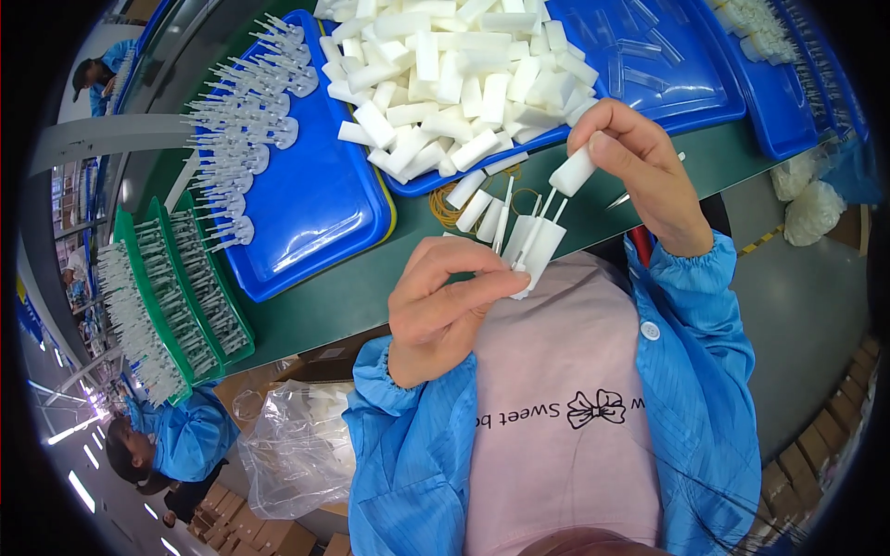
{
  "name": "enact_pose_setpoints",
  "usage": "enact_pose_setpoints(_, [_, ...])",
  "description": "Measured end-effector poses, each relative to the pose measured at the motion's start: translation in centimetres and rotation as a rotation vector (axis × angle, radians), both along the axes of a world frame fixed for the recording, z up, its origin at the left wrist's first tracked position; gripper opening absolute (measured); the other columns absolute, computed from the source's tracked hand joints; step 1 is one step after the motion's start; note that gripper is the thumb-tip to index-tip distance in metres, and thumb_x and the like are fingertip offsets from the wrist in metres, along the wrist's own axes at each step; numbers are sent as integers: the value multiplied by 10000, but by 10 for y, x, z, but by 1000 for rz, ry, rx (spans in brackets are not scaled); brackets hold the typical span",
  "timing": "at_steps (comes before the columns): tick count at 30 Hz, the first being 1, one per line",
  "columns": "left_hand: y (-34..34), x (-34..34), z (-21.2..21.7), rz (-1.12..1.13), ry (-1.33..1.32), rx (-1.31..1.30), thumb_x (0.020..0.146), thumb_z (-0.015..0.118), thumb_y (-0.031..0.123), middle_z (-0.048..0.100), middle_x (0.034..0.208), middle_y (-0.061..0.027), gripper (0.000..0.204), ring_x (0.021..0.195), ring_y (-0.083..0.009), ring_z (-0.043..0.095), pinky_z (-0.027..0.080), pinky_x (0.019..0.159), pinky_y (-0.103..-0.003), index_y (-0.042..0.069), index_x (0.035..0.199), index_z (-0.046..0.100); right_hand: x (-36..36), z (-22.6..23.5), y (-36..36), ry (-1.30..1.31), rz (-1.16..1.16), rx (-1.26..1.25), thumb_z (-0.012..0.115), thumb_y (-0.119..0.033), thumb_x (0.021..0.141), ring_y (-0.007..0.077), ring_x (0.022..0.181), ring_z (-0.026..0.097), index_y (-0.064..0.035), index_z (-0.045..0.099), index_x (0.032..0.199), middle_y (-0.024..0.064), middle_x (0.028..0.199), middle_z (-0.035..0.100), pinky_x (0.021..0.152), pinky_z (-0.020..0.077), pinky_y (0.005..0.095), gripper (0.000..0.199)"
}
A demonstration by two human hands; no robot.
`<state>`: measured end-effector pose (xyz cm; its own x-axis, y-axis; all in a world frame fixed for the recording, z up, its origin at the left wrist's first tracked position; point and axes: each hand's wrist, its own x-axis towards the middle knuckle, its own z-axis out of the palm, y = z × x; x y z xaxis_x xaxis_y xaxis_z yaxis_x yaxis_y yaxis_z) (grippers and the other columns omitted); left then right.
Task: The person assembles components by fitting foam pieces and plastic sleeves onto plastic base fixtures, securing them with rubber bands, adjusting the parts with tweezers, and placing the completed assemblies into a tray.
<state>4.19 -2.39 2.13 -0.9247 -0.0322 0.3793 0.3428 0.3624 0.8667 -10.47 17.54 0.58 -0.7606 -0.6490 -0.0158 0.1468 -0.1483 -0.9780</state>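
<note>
A small bundle of white plastic sleeves with thin stems (533, 248) is pinched closed in the left hand (443, 306), held above the dark green worktop (343, 296) near the chest. One short white plastic tube cap (572, 172) is gripped between the right hand's (640, 167) fingertips, just over a stem. The cap is best kept in line with the stem and pressed straight, the bundle being held steady. More white caps are heaped in the blue plastic tray (649, 102).

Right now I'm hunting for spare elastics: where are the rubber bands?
The rubber bands lie on the green table, just below the blue tray of white tubes, above the left hand.
</note>
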Motion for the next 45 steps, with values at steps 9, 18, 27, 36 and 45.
enact_pose_setpoints(9, [-2,-4,1,-70,84,-220,606,665,-78,613,926,-78,355,813,-212,574,465,689,-320,61,928,719,7,11,-7,-45,127,23,592,-192,896,76,840,525,-20,596,880,3,880,591,785,406,222,173])
enact_pose_setpoints(18, [2,0,-2,161,94,-38,719,737,25,619,968,-125,306,871,-229,615,511,714,-303,-2,1013,656,28,25,-15,361,186,98,682,-149,805,204,882,533,-32,652,856,53,837,611,822,414,333,131])
enact_pose_setpoints(27, [-25,15,-12,357,-73,369,796,650,-41,566,1008,-108,176,869,-149,549,450,772,-252,-21,964,606,22,5,-19,921,-22,428,606,-98,823,268,917,554,-57,634,1045,110,1013,609,797,407,343,227])
enact_pose_setpoints(36, [-42,18,-17,425,29,424,827,663,67,587,1040,-95,223,954,-164,552,453,842,-301,11,1029,585,42,-28,-20,934,-95,664,601,-80,815,238,844,543,-95,595,1080,52,1040,589,751,349,329,265])
enact_pose_setpoints(45, [-41,20,-18,393,40,384,816,658,51,585,992,-88,200,909,-156,545,458,809,-293,9,1001,595,39,-36,-21,1067,-237,591,586,-43,817,227,788,562,-90,598,1003,39,916,620,725,352,340,193])
